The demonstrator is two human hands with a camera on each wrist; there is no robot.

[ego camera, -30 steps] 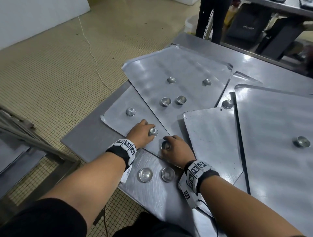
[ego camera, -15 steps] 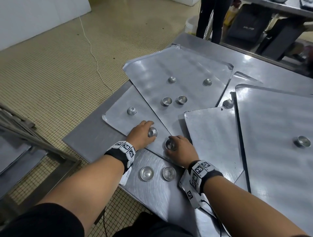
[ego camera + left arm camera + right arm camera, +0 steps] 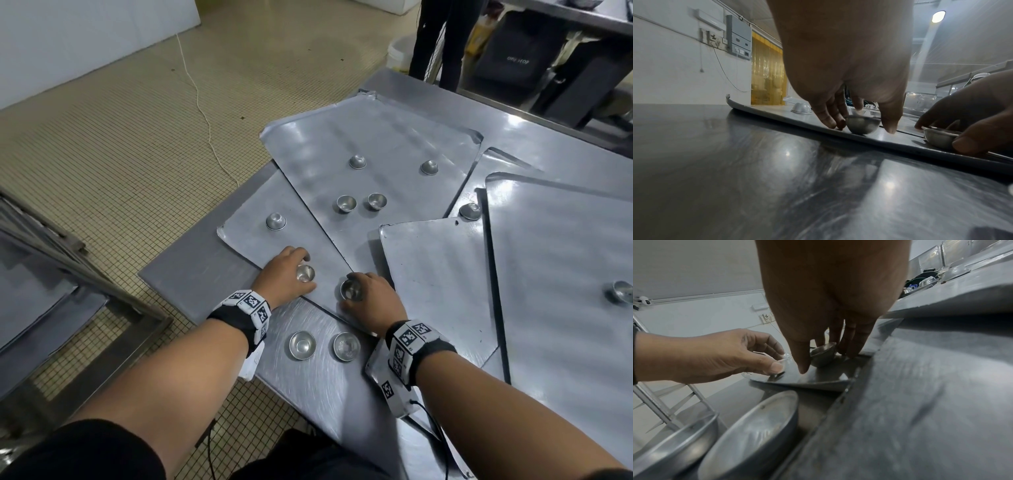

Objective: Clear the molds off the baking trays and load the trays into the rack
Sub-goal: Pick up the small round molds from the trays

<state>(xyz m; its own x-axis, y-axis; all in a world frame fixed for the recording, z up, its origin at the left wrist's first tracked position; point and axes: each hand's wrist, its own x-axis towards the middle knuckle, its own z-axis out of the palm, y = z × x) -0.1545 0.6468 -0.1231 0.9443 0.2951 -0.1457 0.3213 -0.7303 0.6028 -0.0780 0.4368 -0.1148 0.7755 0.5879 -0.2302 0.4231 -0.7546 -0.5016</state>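
On the near-left baking tray (image 3: 253,240), a flat sheet of dull grey metal lying on the brushed steel table (image 3: 315,387), both hands are down on molds at once. The left hand (image 3: 286,275) has thumb and fingers curled round a small shiny cup-shaped mold (image 3: 305,273), pinching it by the sides; from the left wrist view its rounded bottom sits on the tray, rim up, fingertips (image 3: 828,121) touching the sheet beside it. Just to the right, the right hand (image 3: 371,298) grips a second mold (image 3: 350,289) the same way, thumb on the near side and fingers on the far side, and this one is tipped a little, its open mouth leaning in the right wrist view. Nearer still, two more round molds (image 3: 302,345) sit side by side on the bare table, mouths up, polished inside, clear of the tray's edge. One upturned dome-like mold (image 3: 276,221) stands farther back on the same tray. The big far tray (image 3: 376,137) overlaps it and carries four more little cups, two upright and two inverted. To the right, further grey trays (image 3: 438,274) overlap each other, their surfaces mottled and glaring under the lights, with a lone mold (image 3: 620,292) far right. At the left edge, a steel rack frame (image 3: 68,260) stands on the small-tiled floor.
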